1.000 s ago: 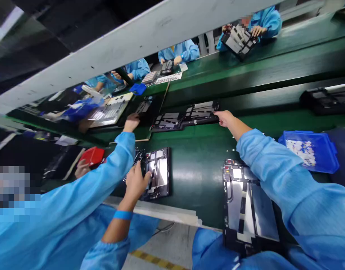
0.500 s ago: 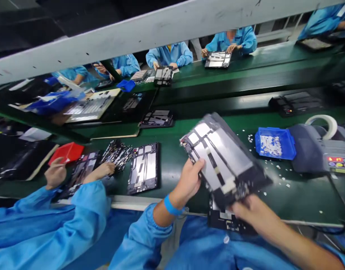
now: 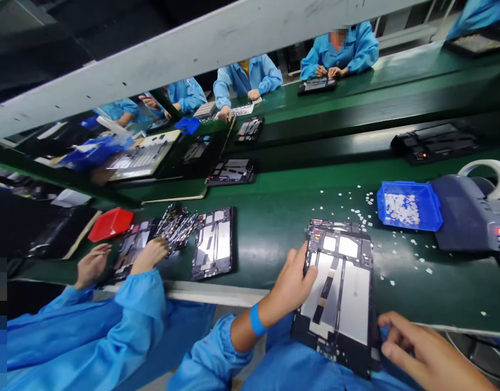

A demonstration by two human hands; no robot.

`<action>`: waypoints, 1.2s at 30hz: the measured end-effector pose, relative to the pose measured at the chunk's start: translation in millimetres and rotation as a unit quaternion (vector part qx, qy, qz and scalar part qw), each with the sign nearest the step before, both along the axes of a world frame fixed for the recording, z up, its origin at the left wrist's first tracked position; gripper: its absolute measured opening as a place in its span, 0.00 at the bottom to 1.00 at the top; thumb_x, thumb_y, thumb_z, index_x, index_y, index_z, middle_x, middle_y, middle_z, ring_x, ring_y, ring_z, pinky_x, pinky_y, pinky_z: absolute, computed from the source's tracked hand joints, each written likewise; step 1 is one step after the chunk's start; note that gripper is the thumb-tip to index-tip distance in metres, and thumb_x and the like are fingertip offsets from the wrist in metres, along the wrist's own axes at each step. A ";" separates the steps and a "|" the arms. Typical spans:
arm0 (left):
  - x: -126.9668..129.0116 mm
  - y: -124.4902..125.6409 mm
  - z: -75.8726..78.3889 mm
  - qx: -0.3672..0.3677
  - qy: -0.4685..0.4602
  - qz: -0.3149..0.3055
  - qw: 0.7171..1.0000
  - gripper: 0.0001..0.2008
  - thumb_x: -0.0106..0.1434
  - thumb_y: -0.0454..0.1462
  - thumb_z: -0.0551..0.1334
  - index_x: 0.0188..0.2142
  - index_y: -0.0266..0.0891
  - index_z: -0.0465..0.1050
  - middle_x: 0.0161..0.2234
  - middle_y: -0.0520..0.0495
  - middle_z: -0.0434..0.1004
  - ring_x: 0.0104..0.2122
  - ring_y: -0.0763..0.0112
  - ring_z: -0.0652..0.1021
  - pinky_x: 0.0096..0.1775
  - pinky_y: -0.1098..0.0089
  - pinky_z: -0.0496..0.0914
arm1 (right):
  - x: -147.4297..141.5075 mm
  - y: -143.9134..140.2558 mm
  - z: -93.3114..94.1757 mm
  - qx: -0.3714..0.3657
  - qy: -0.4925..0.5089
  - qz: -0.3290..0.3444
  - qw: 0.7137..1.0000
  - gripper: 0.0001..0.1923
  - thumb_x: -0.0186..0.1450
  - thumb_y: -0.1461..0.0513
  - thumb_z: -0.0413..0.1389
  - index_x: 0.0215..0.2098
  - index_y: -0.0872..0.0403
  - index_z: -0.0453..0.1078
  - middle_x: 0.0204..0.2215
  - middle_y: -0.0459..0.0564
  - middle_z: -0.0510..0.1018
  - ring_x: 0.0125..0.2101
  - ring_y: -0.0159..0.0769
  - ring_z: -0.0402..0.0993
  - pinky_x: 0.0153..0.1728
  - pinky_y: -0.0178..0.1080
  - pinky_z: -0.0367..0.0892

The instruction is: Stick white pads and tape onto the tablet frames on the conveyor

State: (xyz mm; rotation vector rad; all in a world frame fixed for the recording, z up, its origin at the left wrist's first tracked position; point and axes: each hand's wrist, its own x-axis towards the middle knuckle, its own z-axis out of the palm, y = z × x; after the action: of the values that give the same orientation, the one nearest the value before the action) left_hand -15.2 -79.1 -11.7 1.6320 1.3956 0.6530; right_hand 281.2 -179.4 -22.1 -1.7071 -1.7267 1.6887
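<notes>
A tablet computer [image 3: 358, 293] with its back off, showing silver battery panels and dark ribbon cables, lies in front of me at the bench's near edge. My left hand [image 3: 293, 277] grips its left side, thumb on top and fingers beneath. Under its far end the edge of another opened tablet [image 3: 350, 226] shows; most of that one is covered. My right hand [image 3: 408, 345] is just off the tablet's lower right side, its fingers bent and apart, with nothing visible in them.
White bits are scattered near a blue tray [image 3: 433, 209] of similar bits. A grey tape dispenser [image 3: 462, 214] stands right of it. Another opened tablet [image 3: 212, 244] lies to the left, beside a co-worker's hands [image 3: 152, 255], a pile of metal strips [image 3: 177, 225] and a red tray [image 3: 110, 224].
The tablet came down from a tilted hold in both hands to lie over the other one. My right hand let go of its lower end and moved right.
</notes>
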 end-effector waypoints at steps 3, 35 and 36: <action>8.7 -13.4 -16.5 -0.005 -0.002 0.068 0.998 0.29 0.73 0.36 0.53 0.72 0.42 0.56 0.54 0.39 0.71 0.54 0.56 0.74 0.60 0.52 0.69 | -2.6 16.6 -3.1 0.054 -0.039 -0.023 0.997 0.18 0.69 0.45 0.54 0.44 0.48 0.73 0.32 0.49 0.82 0.33 0.41 0.80 0.37 0.39 0.72; -2.0 81.3 8.6 0.205 0.069 -0.079 0.973 0.03 0.68 0.33 0.64 0.38 0.41 0.76 0.38 0.48 0.77 0.41 0.65 0.77 0.45 0.65 0.70 | -79.9 195.3 31.5 0.334 -0.066 0.086 0.936 0.14 0.70 0.66 0.51 0.41 0.52 0.80 0.39 0.50 0.83 0.43 0.40 0.78 0.47 0.40 0.68; -1.5 82.0 9.1 0.197 0.050 -0.077 0.976 0.03 0.68 0.32 0.63 0.37 0.41 0.76 0.37 0.48 0.77 0.40 0.66 0.76 0.45 0.66 0.70 | -79.6 194.9 32.8 0.332 -0.051 0.078 0.939 0.14 0.70 0.67 0.51 0.41 0.51 0.80 0.39 0.49 0.83 0.43 0.39 0.78 0.47 0.39 0.68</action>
State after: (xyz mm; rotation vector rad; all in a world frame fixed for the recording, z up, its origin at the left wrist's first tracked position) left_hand -16.7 2.9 -2.7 2.0872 1.2471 0.8031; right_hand 201.6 15.5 10.7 -1.3751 -2.1871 0.8904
